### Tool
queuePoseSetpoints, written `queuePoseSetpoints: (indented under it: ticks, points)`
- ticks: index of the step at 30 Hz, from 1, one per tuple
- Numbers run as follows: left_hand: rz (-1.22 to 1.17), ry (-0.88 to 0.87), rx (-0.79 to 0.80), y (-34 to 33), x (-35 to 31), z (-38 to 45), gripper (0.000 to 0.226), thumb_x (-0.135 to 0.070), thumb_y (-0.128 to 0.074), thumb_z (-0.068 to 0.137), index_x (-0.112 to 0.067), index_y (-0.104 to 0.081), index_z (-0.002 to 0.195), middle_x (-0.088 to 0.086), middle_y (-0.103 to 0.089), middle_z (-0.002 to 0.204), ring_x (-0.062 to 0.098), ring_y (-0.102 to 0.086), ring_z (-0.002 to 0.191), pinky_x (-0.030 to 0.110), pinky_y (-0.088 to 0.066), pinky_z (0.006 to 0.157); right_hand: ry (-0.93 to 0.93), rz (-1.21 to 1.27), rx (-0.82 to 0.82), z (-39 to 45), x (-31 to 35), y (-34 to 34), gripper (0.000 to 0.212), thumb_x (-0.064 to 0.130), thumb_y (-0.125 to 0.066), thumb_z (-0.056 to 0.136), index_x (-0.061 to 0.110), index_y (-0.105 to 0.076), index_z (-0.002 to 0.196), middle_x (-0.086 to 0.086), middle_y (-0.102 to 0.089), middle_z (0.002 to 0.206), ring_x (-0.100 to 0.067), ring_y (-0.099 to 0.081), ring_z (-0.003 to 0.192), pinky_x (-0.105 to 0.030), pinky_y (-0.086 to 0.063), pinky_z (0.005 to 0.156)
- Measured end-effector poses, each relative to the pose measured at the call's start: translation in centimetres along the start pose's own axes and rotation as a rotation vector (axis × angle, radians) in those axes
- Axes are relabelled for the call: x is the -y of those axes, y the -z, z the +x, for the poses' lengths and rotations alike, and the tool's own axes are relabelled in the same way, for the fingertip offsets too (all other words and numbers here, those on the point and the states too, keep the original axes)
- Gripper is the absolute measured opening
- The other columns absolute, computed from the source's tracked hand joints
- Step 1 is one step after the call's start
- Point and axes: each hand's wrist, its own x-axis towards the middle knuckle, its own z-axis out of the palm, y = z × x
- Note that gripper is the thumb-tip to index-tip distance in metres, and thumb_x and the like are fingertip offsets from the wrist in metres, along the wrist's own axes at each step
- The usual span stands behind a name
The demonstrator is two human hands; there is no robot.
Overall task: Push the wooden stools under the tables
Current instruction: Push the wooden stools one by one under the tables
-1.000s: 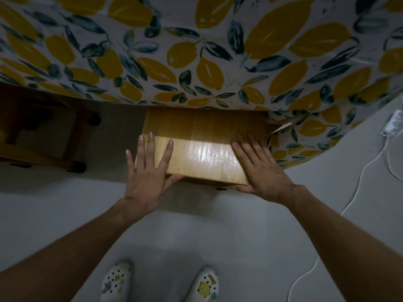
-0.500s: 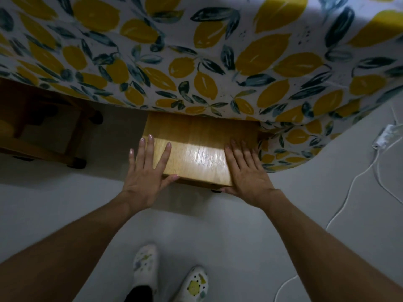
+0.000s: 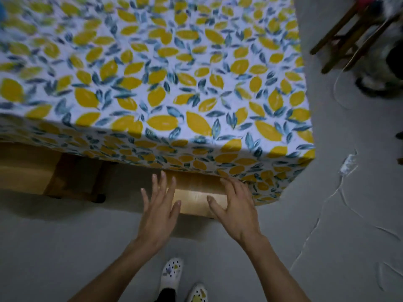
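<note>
A light wooden stool point(image 3: 194, 198) stands mostly under the table point(image 3: 152, 73), which is covered by a lemon-print cloth; only a strip of its seat shows below the cloth's hem. My left hand point(image 3: 158, 209) lies flat over the seat's left front corner with fingers spread. My right hand point(image 3: 234, 207) is spread over the right front corner, fingertips near the cloth. Neither hand grips anything. A second wooden stool point(image 3: 28, 171) sits partly under the table at the left.
A white cable with an adapter point(image 3: 346, 165) trails across the grey floor at right. Dark wooden legs of another piece of furniture point(image 3: 344, 38) stand at the top right. My patterned shoes point(image 3: 172, 272) are on the floor below the hands.
The stool has slid further under the table, so less of its seat shows. My view has risen and now takes in the tabletop. Both hands stay on the seat's front corners.
</note>
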Motion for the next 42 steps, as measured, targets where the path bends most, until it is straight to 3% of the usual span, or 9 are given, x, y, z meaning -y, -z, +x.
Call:
queuePoseSetpoints:
  ticks: [5, 11, 17, 23, 27, 31, 34, 37, 42]
  points:
    - [-0.133, -0.093, -0.114, 9.2, -5.9, 0.9, 0.053, -0.043, -0.027, 0.094, -0.025, -0.033, 0.144, -0.004, -0.006, 0.158, 0.005, 0.018, 0.143, 0.027, 0.023, 0.111, 0.027, 0.013, -0.157, 2.5, 3.5, 9.9, 0.063, 0.059, -0.042, 0.088, 0.014, -0.052, 0.131, -0.005, -0.052, 0.134, -0.023, -0.041, 0.128, -0.048, -0.035, 0.109]
    - [-0.263, -0.043, -0.137, 14.3, -13.6, 4.1, 0.046, -0.033, -0.042, 0.097, -0.030, -0.034, 0.143, -0.014, -0.005, 0.155, 0.009, 0.015, 0.143, 0.030, 0.018, 0.111, 0.013, 0.056, -0.131, 6.3, 3.0, 18.3, 0.073, 0.067, -0.033, 0.083, 0.018, -0.049, 0.135, -0.004, -0.044, 0.145, -0.022, -0.031, 0.137, -0.046, -0.023, 0.116]
    - [-0.372, 0.086, -0.197, 14.1, -21.6, 10.6, 0.050, -0.039, -0.042, 0.096, -0.033, -0.030, 0.143, -0.019, -0.002, 0.152, 0.009, 0.014, 0.144, 0.036, 0.014, 0.115, 0.091, 0.043, -0.081, 13.1, -2.2, 25.4, 0.081, 0.073, -0.027, 0.079, 0.023, -0.044, 0.139, -0.001, -0.033, 0.154, -0.020, -0.021, 0.143, -0.044, -0.020, 0.117]
    - [-0.524, 0.275, -0.359, 12.6, -31.8, 19.9, 0.052, -0.037, -0.045, 0.095, -0.033, -0.027, 0.144, -0.022, -0.006, 0.151, 0.007, 0.006, 0.144, 0.042, 0.004, 0.119, 0.318, -0.034, 0.045, 24.6, -9.1, 33.9, 0.093, 0.086, -0.018, 0.073, 0.027, -0.038, 0.143, 0.003, -0.026, 0.157, -0.018, -0.015, 0.146, -0.037, -0.010, 0.120]
    - [-0.546, 0.337, -0.475, 12.9, -37.0, 25.9, 0.051, -0.032, -0.047, 0.095, -0.029, -0.031, 0.144, -0.020, -0.011, 0.149, 0.011, 0.000, 0.145, 0.045, -0.002, 0.119, 0.430, -0.074, 0.061, 32.4, -11.6, 38.6, 0.085, 0.079, -0.024, 0.077, 0.027, -0.038, 0.143, 0.001, -0.028, 0.156, -0.019, -0.015, 0.145, -0.039, -0.016, 0.119]
    - [-0.551, 0.384, -0.568, 14.3, -39.8, 31.3, 0.050, -0.033, -0.046, 0.096, -0.030, -0.031, 0.143, -0.020, -0.014, 0.150, 0.009, -0.002, 0.145, 0.041, -0.003, 0.120, 0.511, -0.034, 0.096, 39.1, -12.1, 41.5, 0.082, 0.074, -0.026, 0.078, 0.026, -0.036, 0.144, 0.001, -0.027, 0.157, -0.018, -0.013, 0.146, -0.041, -0.016, 0.119]
    - [-0.581, 0.418, -0.623, 15.3, -41.4, 35.9, 0.050, -0.035, -0.046, 0.095, -0.030, -0.032, 0.143, -0.013, -0.018, 0.156, 0.008, -0.005, 0.145, 0.039, -0.018, 0.117, 0.597, -0.065, 0.109, 44.7, -12.5, 43.2, 0.081, 0.073, -0.025, 0.079, 0.025, -0.035, 0.144, 0.002, -0.025, 0.158, -0.018, -0.013, 0.146, -0.044, -0.015, 0.119]
    - [-0.630, 0.419, -0.686, 15.9, -43.1, 41.4, 0.050, -0.034, -0.046, 0.096, -0.031, -0.032, 0.143, -0.015, -0.021, 0.153, 0.007, -0.010, 0.144, 0.026, -0.027, 0.108, 0.652, -0.103, 0.118, 50.6, -13.6, 45.0, 0.080, 0.073, -0.026, 0.079, 0.028, -0.034, 0.145, 0.003, -0.024, 0.158, -0.018, -0.013, 0.146, -0.042, -0.015, 0.119]
    - [-0.712, 0.449, -0.724, 17.2, -45.1, 52.3, 0.049, -0.033, -0.048, 0.095, -0.031, -0.035, 0.142, -0.010, -0.026, 0.154, 0.012, -0.019, 0.143, 0.042, -0.031, 0.112, 0.682, -0.171, 0.137, 62.0, -14.4, 49.1, 0.087, 0.075, -0.021, 0.075, 0.024, -0.034, 0.145, 0.000, -0.023, 0.158, -0.020, -0.014, 0.146, -0.039, -0.009, 0.120]
